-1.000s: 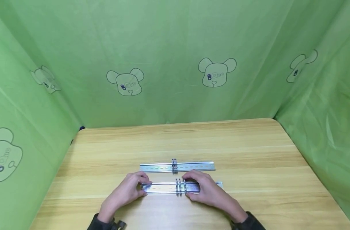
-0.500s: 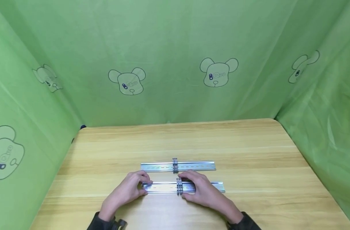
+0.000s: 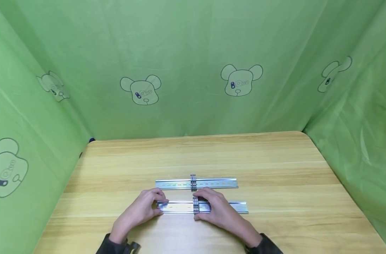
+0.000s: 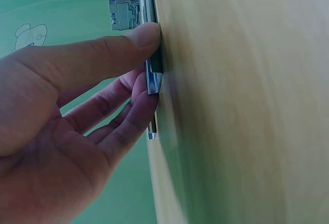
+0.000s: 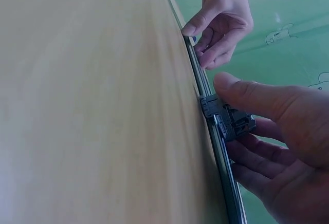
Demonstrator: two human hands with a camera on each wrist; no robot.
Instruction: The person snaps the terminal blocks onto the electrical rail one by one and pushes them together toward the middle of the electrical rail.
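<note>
A slotted metal DIN rail (image 3: 180, 207) lies near the front of the table. At its left end, my left hand (image 3: 142, 208) pinches the rail by its two long edges; the left wrist view shows the thumb on the near edge and fingers on the far one. Several grey terminal blocks (image 3: 196, 205) sit side by side across the rail, just right of the left hand's grip. My right hand (image 3: 219, 210) holds this group between thumb and fingers, as the right wrist view of the blocks (image 5: 226, 118) shows. The palm covers part of the rail.
Behind it lies a second DIN rail (image 3: 173, 184), roughly parallel, with grey terminal blocks (image 3: 193, 182) grouped at its middle. The wooden table (image 3: 275, 162) is enclosed by green cloth (image 3: 186, 116) at the back and both sides.
My right hand has moved left along the near rail. The terminal blocks there, spaced apart a second ago, now stand together and have shifted slightly left. My left hand keeps its hold.
</note>
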